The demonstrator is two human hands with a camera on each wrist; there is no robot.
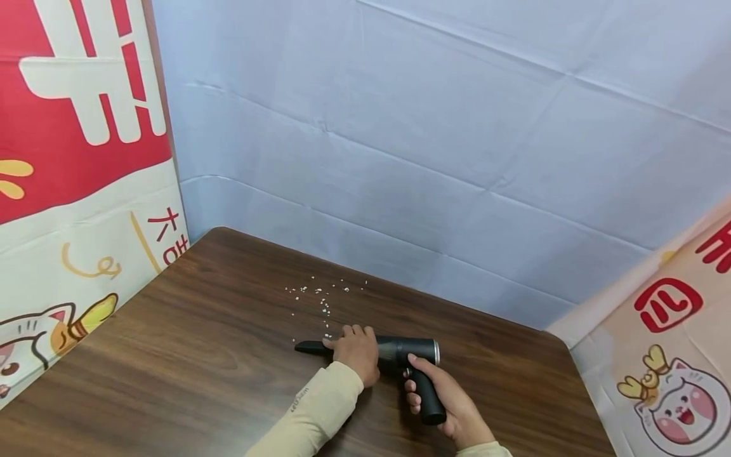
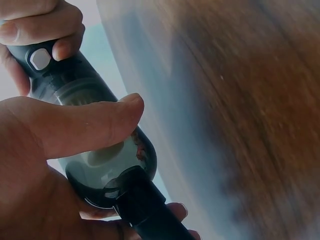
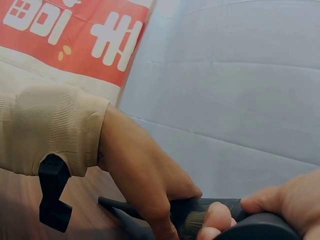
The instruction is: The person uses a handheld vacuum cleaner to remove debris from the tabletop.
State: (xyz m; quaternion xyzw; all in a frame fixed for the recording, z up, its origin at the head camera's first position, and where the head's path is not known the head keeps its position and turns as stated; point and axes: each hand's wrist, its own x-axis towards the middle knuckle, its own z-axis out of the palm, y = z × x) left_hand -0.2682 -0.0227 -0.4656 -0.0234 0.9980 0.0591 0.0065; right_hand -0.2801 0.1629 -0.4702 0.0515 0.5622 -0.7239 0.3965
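A black handheld vacuum cleaner (image 1: 421, 348) is held low over the wooden table, its narrow flat nozzle (image 1: 309, 347) pointing left. My right hand (image 1: 448, 397) grips its handle (image 1: 425, 393), the thumb up near the body. Around the front of the body wraps my left hand (image 1: 355, 353); the left wrist view shows its thumb (image 2: 95, 125) lying across the see-through dust cup (image 2: 87, 177), with fingers on the far side. A silver button (image 2: 40, 59) sits by the right hand's fingers. Small white bits (image 1: 325, 311) lie scattered on the table beyond the nozzle.
The brown wooden table (image 1: 171, 355) runs back to a pale blue cloth wall (image 1: 400, 158). Printed cloths with cartoon cats and red lettering hang at the left (image 1: 91, 209) and right (image 1: 679, 355) of the table.
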